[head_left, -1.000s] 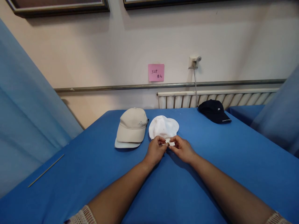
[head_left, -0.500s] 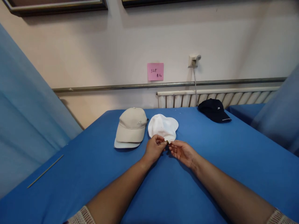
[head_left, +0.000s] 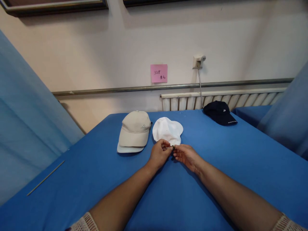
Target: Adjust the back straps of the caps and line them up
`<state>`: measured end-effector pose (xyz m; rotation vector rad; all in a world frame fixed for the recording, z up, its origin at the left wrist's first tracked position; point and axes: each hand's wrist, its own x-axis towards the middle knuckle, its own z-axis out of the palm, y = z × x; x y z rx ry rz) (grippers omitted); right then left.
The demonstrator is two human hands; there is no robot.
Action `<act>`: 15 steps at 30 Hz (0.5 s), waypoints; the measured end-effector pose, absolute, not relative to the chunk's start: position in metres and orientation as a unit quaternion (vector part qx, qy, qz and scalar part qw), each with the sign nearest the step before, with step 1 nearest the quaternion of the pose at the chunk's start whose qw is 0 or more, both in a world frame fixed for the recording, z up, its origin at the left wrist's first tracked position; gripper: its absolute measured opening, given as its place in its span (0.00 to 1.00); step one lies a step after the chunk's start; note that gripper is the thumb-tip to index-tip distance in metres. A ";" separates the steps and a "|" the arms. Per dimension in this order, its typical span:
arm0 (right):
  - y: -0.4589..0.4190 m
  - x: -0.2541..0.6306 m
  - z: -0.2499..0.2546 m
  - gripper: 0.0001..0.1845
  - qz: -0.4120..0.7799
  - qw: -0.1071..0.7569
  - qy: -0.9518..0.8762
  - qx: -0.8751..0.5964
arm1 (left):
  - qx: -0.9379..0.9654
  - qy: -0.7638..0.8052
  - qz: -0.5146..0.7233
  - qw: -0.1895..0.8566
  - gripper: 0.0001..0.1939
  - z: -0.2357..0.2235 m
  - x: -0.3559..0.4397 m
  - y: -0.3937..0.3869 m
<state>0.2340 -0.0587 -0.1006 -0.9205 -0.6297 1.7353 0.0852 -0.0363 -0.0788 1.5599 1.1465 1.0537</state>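
A white cap [head_left: 167, 130] lies on the blue-covered table, its near edge at my fingers. My left hand [head_left: 160, 153] is closed in a pinch at that edge, where a small dark strap or buckle shows between the fingertips. From the other side my right hand [head_left: 186, 156] pinches the same spot with thumb and forefinger, its other fingers loosely curled below. The fingertips of both hands nearly meet, and they partly hide what they hold. Just left of the white cap, a beige cap [head_left: 134, 131] rests on top of a pale cap [head_left: 130, 149], whose brim sticks out underneath.
A dark navy cap [head_left: 219, 112] sits at the table's far right. A thin stick [head_left: 45, 178] lies near the left edge of the blue table cover [head_left: 91, 179]. Behind are a radiator [head_left: 183, 102], a rail [head_left: 125, 89] and a socket with a cord [head_left: 198, 63]. Blue curtains [head_left: 21, 122] flank the table.
The right hand's thumb and forefinger have closed in on the small dark piece at the white cap's edge. The left hand keeps its pinch. The caps stay put; the view has shifted slightly.
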 end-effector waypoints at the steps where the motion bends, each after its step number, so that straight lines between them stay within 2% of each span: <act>1: -0.059 0.234 -0.100 0.07 0.720 0.514 -0.261 -0.386 | 0.631 0.465 0.427 0.450 0.10 -0.079 0.085 -0.036; 15: -0.062 0.233 -0.097 0.07 0.709 0.528 -0.283 -0.372 | 0.622 0.461 0.440 0.455 0.13 -0.081 0.084 -0.032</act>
